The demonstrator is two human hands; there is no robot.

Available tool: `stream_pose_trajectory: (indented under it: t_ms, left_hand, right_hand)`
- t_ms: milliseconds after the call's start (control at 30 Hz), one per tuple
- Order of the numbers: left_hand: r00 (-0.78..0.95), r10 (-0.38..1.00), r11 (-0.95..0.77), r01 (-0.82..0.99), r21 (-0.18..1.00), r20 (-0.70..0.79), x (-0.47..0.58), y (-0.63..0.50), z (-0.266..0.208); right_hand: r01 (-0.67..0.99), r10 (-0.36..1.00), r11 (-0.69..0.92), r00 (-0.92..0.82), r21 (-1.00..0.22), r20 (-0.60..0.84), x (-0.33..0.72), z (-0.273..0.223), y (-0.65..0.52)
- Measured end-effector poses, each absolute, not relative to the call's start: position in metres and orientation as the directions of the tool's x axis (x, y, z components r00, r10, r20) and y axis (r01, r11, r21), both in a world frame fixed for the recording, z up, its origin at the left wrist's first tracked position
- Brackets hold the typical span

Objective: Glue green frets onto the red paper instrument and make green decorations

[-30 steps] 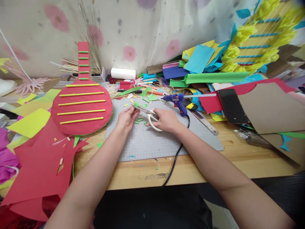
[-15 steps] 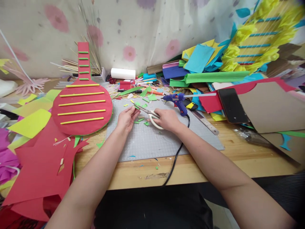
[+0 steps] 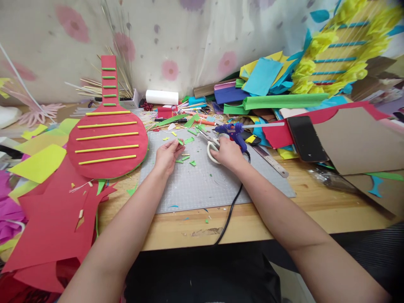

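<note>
Head: scissors moved toward glue gun.

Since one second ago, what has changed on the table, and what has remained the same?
The right hand carried the scissors away from the left hand, back and to the right, toward the blue glue gun; the blades no longer meet the green piece, which the left fingertips keep pinching over the grey cutting mat. Nothing was let go. The red paper instrument, the phone and the scraps lie as before.
</note>
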State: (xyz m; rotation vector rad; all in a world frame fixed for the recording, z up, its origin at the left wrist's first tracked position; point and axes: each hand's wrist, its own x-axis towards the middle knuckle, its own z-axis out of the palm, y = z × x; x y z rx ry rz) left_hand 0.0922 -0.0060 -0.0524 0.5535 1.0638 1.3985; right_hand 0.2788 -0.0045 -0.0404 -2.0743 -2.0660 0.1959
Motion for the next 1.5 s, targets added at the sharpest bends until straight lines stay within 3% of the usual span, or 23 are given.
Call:
stream_pose_trajectory:
  t_ms: [267, 400, 467, 567, 667, 800, 933, 1167, 1367, 1500]
  left_hand:
    - [-0.131, 0.960, 0.158, -0.482, 0.862, -0.249, 0.091, -0.007, -0.051]
    - [-0.132, 0.958, 0.160, -0.491, 0.857, -0.254, 0.092, -0.008, -0.048]
    - [-0.135, 0.956, 0.161, -0.497, 0.853, -0.259, 0.093, -0.008, -0.047]
    - [-0.149, 0.954, 0.150, -0.510, 0.847, -0.259, 0.095, -0.009, -0.047]
    - [-0.144, 0.963, 0.125, -0.512, 0.850, -0.229, 0.095, -0.009, -0.048]
    - [-0.119, 0.973, 0.116, -0.489, 0.865, -0.198, 0.094, -0.009, -0.052]
    - [-0.120, 0.973, 0.119, -0.479, 0.870, -0.199, 0.093, -0.008, -0.054]
    - [-0.160, 0.969, 0.087, -0.488, 0.869, -0.187, 0.093, -0.008, -0.056]
    - [-0.056, 0.985, 0.122, -0.440, 0.890, -0.163, 0.091, -0.010, -0.053]
    - [-0.174, 0.970, 0.085, -0.402, 0.912, -0.168, 0.088, -0.007, -0.050]
  right_hand:
    - [0.971, 0.979, 0.106, -0.064, -0.214, 0.196, 0.279, -0.041, -0.009]
    - [0.927, 0.902, 0.245, -0.111, -0.284, 0.417, 0.277, -0.043, -0.010]
    - [0.881, 0.883, 0.309, -0.126, -0.359, 0.452, 0.275, -0.045, -0.010]
    - [0.723, 0.904, 0.386, -0.175, -0.572, 0.389, 0.268, -0.047, -0.011]
    - [0.494, 0.946, 0.315, -0.232, -0.810, 0.226, 0.255, -0.047, -0.012]
    - [0.326, 0.937, 0.203, -0.339, -0.923, 0.087, 0.232, -0.042, -0.008]
    - [0.353, 0.954, 0.211, -0.278, -0.911, 0.113, 0.214, -0.043, 0.000]
    - [0.384, 0.922, 0.383, -0.219, -0.840, 0.320, 0.210, -0.055, -0.004]
    - [0.495, 0.896, 0.439, -0.182, -0.750, 0.405, 0.217, -0.057, -0.001]
    - [0.588, 0.866, 0.484, -0.216, -0.648, 0.451, 0.224, -0.056, 0.001]
